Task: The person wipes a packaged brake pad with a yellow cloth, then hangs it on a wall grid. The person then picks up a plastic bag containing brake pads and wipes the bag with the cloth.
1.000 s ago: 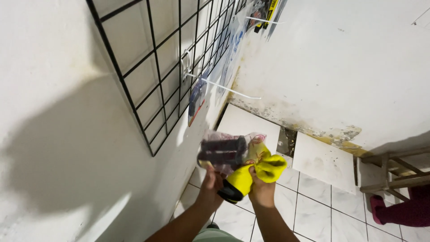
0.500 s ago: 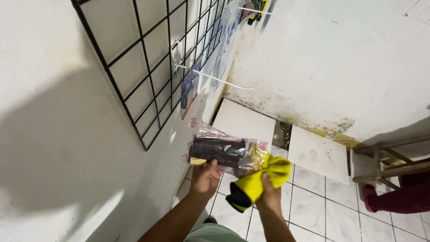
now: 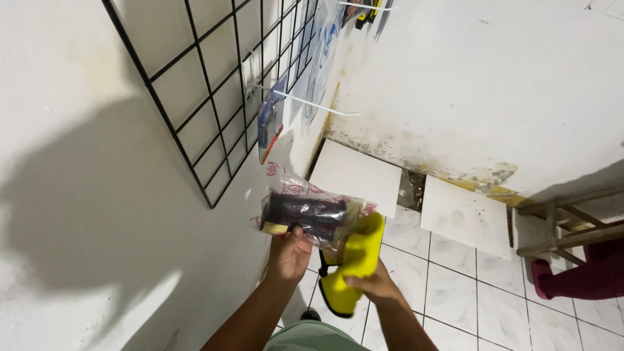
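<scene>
My left hand (image 3: 289,255) grips a clear plastic packet (image 3: 305,211) with red round marks and a dark roll-shaped item inside, held level close to the white wall. My right hand (image 3: 370,285) holds a yellow cloth-like item (image 3: 354,263) with a black edge, just below and to the right of the packet; the two things touch. Above them a black wire grid panel (image 3: 214,97) hangs on the wall, with a white peg hook (image 3: 305,102) sticking out and a blue and red packaged item (image 3: 270,123) hanging on it.
Two loose white tiles (image 3: 361,175) (image 3: 465,214) lean against the stained far wall. A wooden frame (image 3: 565,224) and a dark red cloth (image 3: 585,273) are at the right. More hanging goods (image 3: 361,10) show at the top. The floor (image 3: 455,299) has white tiles.
The view has tilted and shifted. My hands have lowered slightly and the yellow item has swung down beneath the packet, which now lies level.
</scene>
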